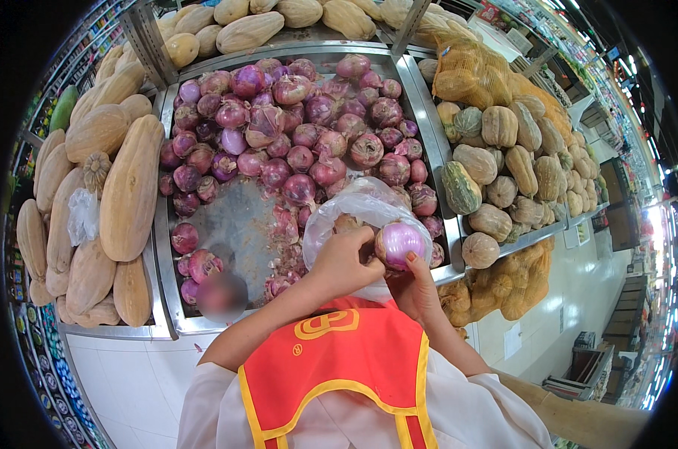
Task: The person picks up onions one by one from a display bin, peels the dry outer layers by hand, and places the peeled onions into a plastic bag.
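Observation:
A peeled-looking, shiny purple onion rests in my right hand, with the thumb pressed on its near side. My left hand is curled against the onion's left side, its fingertips bunched there. Whether those fingertips pinch a bit of skin is hidden. Behind and below both hands, a clear plastic bag gapes over the near right part of the metal bin. Many red onions are heaped in the bin, and loose papery skins lie about its middle.
Long tan squashes are piled on the left, with a crumpled plastic bag on them. Small pumpkins fill the right display, beside orange mesh sacks. Metal posts rise at the bin's far corners. A blurred patch covers the near left corner.

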Demonstrator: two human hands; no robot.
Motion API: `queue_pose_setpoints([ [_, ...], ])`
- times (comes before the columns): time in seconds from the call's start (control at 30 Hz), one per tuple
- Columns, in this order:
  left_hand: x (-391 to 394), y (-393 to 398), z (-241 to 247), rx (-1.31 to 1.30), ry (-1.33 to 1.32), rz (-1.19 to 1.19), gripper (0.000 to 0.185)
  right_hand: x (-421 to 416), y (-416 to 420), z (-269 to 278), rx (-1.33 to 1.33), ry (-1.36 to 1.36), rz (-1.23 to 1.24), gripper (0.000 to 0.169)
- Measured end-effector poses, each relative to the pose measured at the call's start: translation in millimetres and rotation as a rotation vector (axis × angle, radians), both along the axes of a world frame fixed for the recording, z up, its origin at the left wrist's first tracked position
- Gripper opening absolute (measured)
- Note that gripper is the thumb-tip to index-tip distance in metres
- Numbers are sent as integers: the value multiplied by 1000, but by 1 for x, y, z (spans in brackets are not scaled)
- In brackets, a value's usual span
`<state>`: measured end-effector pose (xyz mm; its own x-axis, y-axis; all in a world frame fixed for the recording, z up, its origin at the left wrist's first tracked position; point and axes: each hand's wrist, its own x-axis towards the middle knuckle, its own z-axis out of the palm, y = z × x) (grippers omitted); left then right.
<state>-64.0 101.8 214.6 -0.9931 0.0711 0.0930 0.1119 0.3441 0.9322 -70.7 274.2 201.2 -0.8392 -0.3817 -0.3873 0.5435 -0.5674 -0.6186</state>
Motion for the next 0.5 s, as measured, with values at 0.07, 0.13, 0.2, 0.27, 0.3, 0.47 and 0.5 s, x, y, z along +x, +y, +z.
queue_pose_setpoints([
  [0.07, -1, -1, -9, -30, 35, 7, 21, 3, 2, -3, -14, -49, 6, 63],
  [0.13, -1, -3, -19, 34, 4, 3, 18, 3, -4, 9, -8, -86, -33, 61],
  [0.2, -1, -3, -23, 194, -86, -20, 15, 0, -5, 11, -18, -122, -60, 59],
  [0.27, 0, -2, -20, 356, -97, -15, 15, -5, -1, 4, -45, -160, -74, 57],
  [0.3, 1, -2, -18, 437, -102, -12, 16, -6, 2, 2, -75, -164, -49, 56],
  [0.47, 1, -1, -26, 370, -9, -92, 17, -7, 3, -4, -79, -153, -45, 52],
  [0.5, 0, -2, -28, 355, -14, -102, 16, -6, 1, -3, -51, -155, -59, 52],
])
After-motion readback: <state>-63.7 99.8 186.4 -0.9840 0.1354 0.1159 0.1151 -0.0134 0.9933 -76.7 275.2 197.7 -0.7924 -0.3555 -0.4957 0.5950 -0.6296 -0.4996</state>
